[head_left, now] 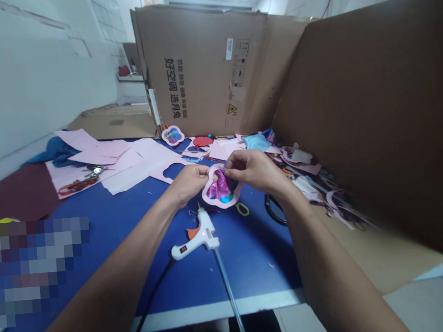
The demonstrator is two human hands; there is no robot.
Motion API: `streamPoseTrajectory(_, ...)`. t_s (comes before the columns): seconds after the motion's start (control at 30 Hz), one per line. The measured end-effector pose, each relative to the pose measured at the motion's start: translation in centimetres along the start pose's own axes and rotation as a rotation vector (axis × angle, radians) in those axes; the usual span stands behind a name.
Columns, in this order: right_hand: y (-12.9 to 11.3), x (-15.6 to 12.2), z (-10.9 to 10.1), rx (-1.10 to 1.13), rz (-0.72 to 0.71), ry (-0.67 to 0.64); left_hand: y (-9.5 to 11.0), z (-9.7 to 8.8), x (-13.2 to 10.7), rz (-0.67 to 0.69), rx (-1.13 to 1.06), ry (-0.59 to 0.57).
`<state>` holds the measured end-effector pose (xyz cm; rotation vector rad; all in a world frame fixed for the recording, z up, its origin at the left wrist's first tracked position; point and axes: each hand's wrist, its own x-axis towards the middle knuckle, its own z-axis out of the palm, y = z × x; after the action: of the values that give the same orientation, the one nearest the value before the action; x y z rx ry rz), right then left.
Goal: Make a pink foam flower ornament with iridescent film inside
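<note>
Between my two hands, above the blue table, is a cloud-shaped pink frame (222, 202) with shiny purple, green and blue fabric (220, 186) in its middle. My left hand (191, 185) pinches the frame's left edge. At the upper right edge, the thumb and fingers of my right hand (250, 169) are pinched at the fabric and rim. A white hot glue gun (198, 238) with an orange trigger and a long clear glue stick (229, 283) lies just below my hands. Beside it is a small yellow-green loop (243, 209).
Pink sheets (140, 159) and a blue cloth (57, 151) lie at the left. A similar pink-rimmed piece (172, 135) stands against the cardboard (206, 70) at the back. Scraps (305, 162) pile along the right, near a black ring (274, 210).
</note>
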<state>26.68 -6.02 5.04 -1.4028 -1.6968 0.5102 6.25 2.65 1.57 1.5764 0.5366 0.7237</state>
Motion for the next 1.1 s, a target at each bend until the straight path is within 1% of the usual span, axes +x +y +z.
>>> streamPoseTrajectory(0.17,0.2,0.1,0.0,-0.014,-0.025,-0.001,0.0,0.0,0.0,-0.006,-0.004,-0.009)
streamPoseTrajectory(0.4,0.4,0.2,0.0,-0.003,-0.028,-0.034,0.2,0.1,-0.1,-0.089,-0.052,-0.037)
streamPoseTrajectory(0.6,0.7,0.3,0.0,0.053,0.001,-0.071,0.4,-0.1,0.3,-0.175,-0.212,0.040)
streamPoseTrajectory(0.67,0.9,0.3,0.1,0.056,0.004,-0.083,0.4,-0.1,0.2,-0.159,-0.210,0.024)
streamPoseTrajectory(0.73,1.0,0.3,0.3,0.050,-0.002,-0.091,0.3,0.0,0.0,-0.112,-0.171,0.010)
streamPoseTrajectory(0.8,1.1,0.3,0.6,0.068,-0.013,-0.100,0.0,0.2,-0.1,-0.093,-0.136,0.003)
streamPoseTrajectory(0.9,0.8,0.3,0.9,0.125,-0.023,-0.107,-0.4,0.3,0.0,-0.081,-0.081,0.032)
streamPoseTrajectory(1.0,0.6,0.4,0.9,0.166,-0.024,-0.055,-0.5,0.2,0.1,-0.063,-0.054,0.083)
streamPoseTrajectory(1.1,0.7,0.7,0.6,0.182,0.022,0.086,-0.4,0.0,0.3,-0.044,-0.086,0.155)
